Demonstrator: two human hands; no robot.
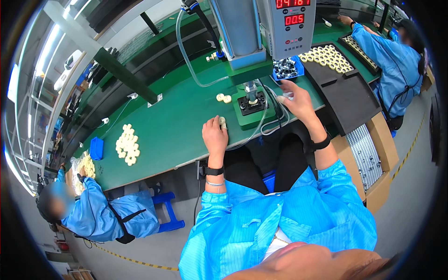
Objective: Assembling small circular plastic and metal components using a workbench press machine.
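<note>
My left hand is closed on a small cream round part at the table's front edge, left of the press. Over the right side of the press base, my right hand hangs with thumb and forefinger apart. Something pale shows between those fingers, too small to make out. The press head comes down onto a black fixture on the green base. Two cream round parts lie on the table beside the press.
A blue tray of metal pieces stands behind my right hand. Cream parts fill part of a black tray. A cable and clear tubes loop beside the press. A cream pile lies left. Co-workers sit at both sides.
</note>
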